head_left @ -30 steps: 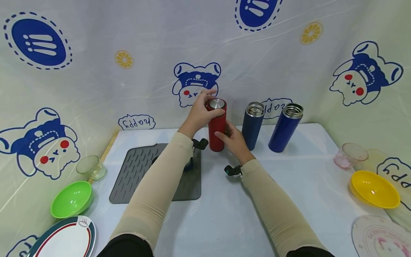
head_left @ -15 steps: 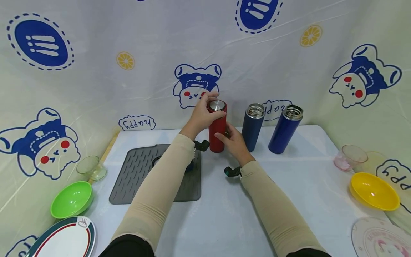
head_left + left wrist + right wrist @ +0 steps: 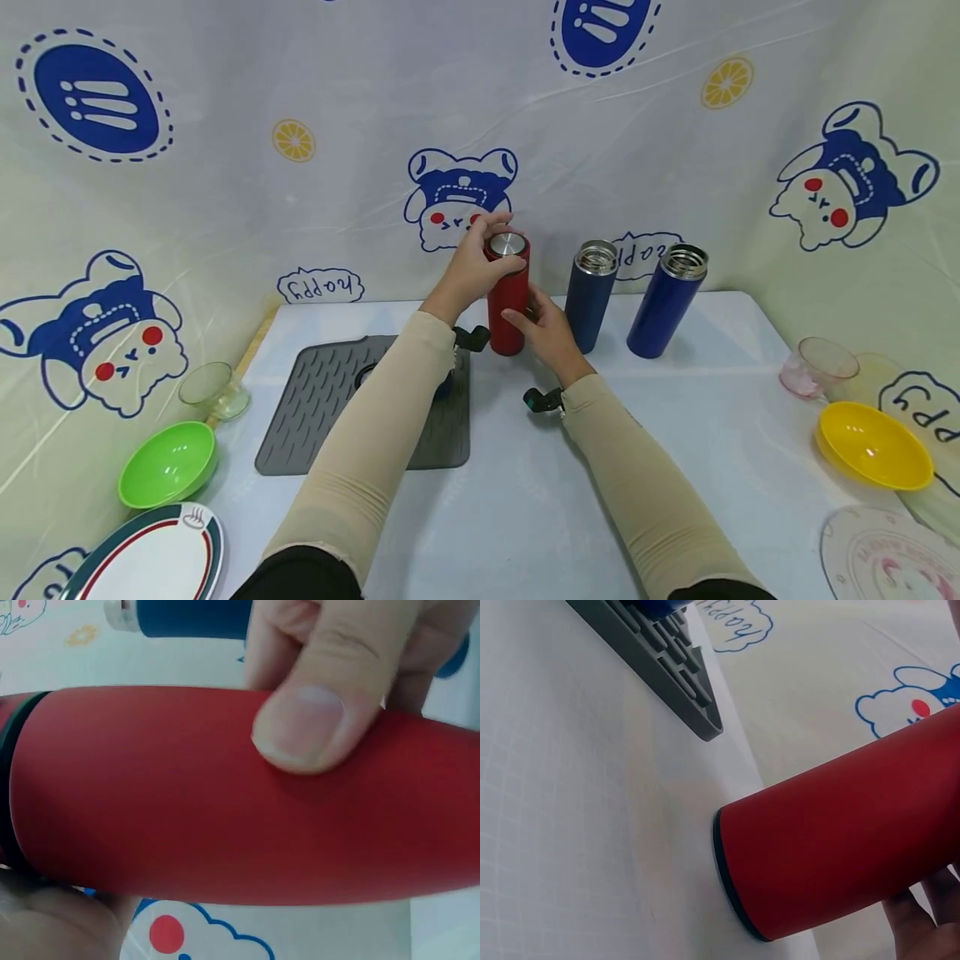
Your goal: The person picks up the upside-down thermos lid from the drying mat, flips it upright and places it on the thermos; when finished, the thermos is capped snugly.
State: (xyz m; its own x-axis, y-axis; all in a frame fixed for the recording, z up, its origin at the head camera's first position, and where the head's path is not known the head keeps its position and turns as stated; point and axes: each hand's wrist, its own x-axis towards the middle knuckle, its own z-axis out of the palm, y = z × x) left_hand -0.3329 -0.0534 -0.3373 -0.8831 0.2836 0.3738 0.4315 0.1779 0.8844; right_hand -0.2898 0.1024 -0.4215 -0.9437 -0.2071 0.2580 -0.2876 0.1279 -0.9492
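Note:
A red thermos (image 3: 508,308) with a steel-topped lid (image 3: 507,243) stands upright near the back of the table. My left hand (image 3: 471,265) grips it at the lid from the left, thumb in front and fingers behind. Lower down, my right hand (image 3: 551,333) holds the body from the right. The left wrist view shows the right thumb (image 3: 307,727) pressed on the red body and a black ring (image 3: 16,772) below the lid. In the right wrist view the thermos's base (image 3: 739,877) meets the table, and some right-hand fingers (image 3: 926,926) are behind the body.
Two lidless thermoses, dark blue (image 3: 590,296) and bright blue (image 3: 667,300), stand right. A grey drying mat (image 3: 315,417) holds a dark item mostly hidden by my left forearm. Bowls, green (image 3: 168,467) and yellow (image 3: 873,446), plates and clear cups line both sides.
My left wrist has shifted very slightly to the right at the lid. Both hands keep hold of the thermos, which stays in place.

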